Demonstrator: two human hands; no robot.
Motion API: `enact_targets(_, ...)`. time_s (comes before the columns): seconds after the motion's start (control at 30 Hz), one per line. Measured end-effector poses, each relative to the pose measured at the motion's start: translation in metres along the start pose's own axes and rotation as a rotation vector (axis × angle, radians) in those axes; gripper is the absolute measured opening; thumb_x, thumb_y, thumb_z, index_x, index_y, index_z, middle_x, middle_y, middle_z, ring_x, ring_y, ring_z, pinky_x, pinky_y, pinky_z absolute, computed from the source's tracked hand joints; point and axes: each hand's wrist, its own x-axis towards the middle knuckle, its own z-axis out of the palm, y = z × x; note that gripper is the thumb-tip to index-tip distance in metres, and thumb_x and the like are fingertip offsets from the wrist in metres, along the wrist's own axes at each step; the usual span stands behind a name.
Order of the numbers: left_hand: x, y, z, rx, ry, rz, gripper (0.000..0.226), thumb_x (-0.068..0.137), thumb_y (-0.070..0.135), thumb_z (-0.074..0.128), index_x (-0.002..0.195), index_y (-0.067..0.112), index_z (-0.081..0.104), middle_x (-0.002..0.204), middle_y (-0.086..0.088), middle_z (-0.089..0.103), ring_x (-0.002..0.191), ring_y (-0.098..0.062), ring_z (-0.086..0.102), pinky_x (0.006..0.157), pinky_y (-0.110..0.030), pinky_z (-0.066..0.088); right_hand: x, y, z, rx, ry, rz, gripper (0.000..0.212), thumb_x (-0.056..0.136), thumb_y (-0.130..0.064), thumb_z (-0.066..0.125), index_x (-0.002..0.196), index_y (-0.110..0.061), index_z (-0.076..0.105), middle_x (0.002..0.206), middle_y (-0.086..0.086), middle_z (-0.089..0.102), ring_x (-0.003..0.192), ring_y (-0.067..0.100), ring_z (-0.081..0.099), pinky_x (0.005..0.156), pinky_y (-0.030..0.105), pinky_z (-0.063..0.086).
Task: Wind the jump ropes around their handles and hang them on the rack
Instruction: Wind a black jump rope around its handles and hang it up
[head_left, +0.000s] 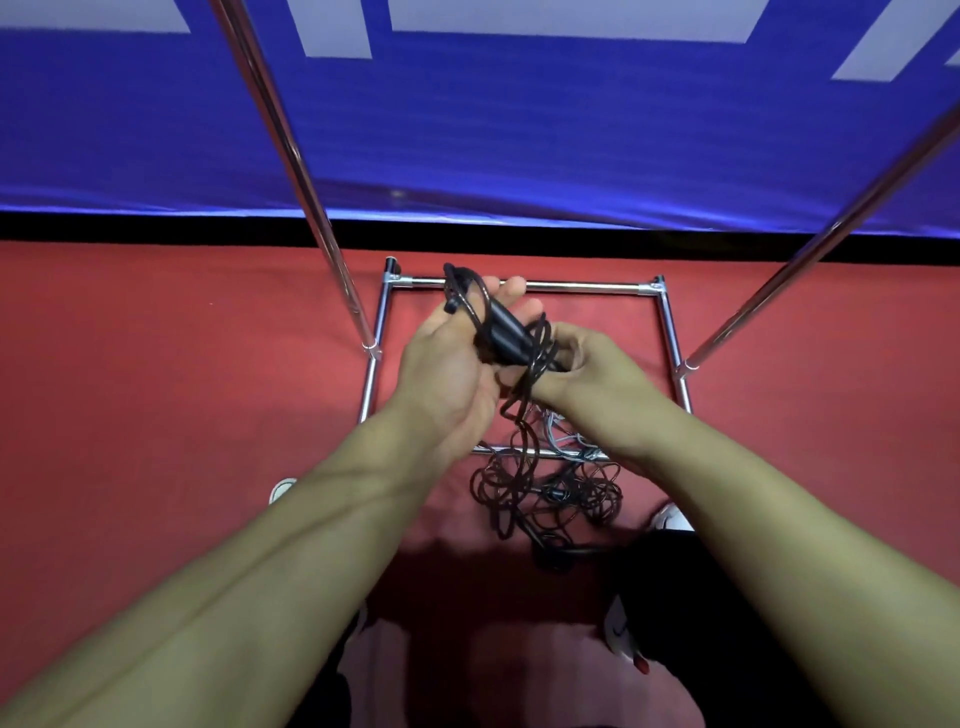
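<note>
Above the rack (524, 285) base: black jump rope (511, 338) being held.
Handles are gripped by the left hand (457, 358); cord is pinched by the right hand (587, 369).

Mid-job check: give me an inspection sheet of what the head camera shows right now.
Surface: red floor.
Job's things: black jump rope handles held in both hands; its cord trails to a loose heap on the floor; chrome rack frame below.
Clutter: grey rope tangled on the rack's near bar.
Grippers: left hand holds the handles; right hand grips cord.
Cables: nothing seen beyond the ropes.
Surroundings: blue banner behind; shoes at the edges.
</note>
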Motion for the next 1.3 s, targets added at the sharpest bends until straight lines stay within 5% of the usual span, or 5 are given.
enact_targets(0.2, 0.011, 0.040, -0.020, -0.278, 0.091, -0.017, 0.021, 0.106, 0.018, 0.038, 0.094, 0.018, 0.056, 0.089, 0.000, 0.075, 0.078, -0.019, 0.075, 0.070, -0.037, 0.061, -0.015, -0.016, 0.005, 0.666, -0.167, 0.224, 0.016, 0.093, -0.026, 0.053, 0.095, -0.023, 0.037, 0.076, 0.007, 0.055, 0.043, 0.022, 0.053, 0.056, 0.033, 0.053)
enact_targets(0.33, 0.007, 0.050, -0.031, -0.062, 0.091, 0.129, 0.017, 0.106, 0.020, 0.038, 0.100, 0.014, 0.052, 0.094, -0.003, 0.076, 0.091, -0.026, 0.074, 0.082, -0.047, 0.057, -0.007, -0.020, -0.002, 0.452, -0.042, 0.169, 0.059, 0.086, -0.070, 0.040, 0.088, -0.014, 0.058, 0.051, -0.002, 0.032, 0.045, 0.013, 0.017, 0.052, 0.030, 0.019)
enact_targets(0.47, 0.005, 0.046, -0.038, 0.006, 0.111, 0.140, 0.015, 0.105, 0.023, 0.041, 0.097, 0.015, 0.052, 0.100, -0.006, 0.075, 0.091, -0.027, 0.073, 0.094, -0.046, 0.053, 0.002, -0.020, -0.014, 0.102, 0.335, -0.083, 0.036, 0.095, -0.043, 0.055, 0.071, -0.018, 0.064, 0.047, -0.010, 0.031, 0.045, 0.012, 0.028, 0.054, 0.032, 0.031)
enact_targets(0.67, 0.004, 0.043, -0.037, -0.261, 0.134, 0.010, 0.020, 0.104, 0.021, 0.044, 0.092, 0.015, 0.060, 0.104, -0.004, 0.075, 0.096, -0.024, 0.071, 0.084, -0.042, 0.056, 0.006, 0.012, 0.002, -0.640, 0.297, -0.141, 0.061, 0.086, -0.017, 0.061, 0.143, -0.014, 0.040, 0.134, 0.009, 0.048, 0.119, 0.020, 0.048, 0.105, 0.022, 0.032)
enact_targets(1.3, -0.016, 0.030, -0.028, -0.350, 0.074, -0.083, 0.016, 0.103, 0.016, 0.044, 0.104, 0.010, 0.059, 0.100, -0.008, 0.073, 0.091, -0.021, 0.070, 0.067, -0.041, 0.062, -0.008, 0.015, 0.071, -0.027, 0.187, -0.236, 0.055, 0.084, -0.006, 0.064, 0.127, -0.025, 0.034, 0.116, -0.005, 0.060, 0.095, 0.025, 0.058, 0.085, 0.036, 0.048)
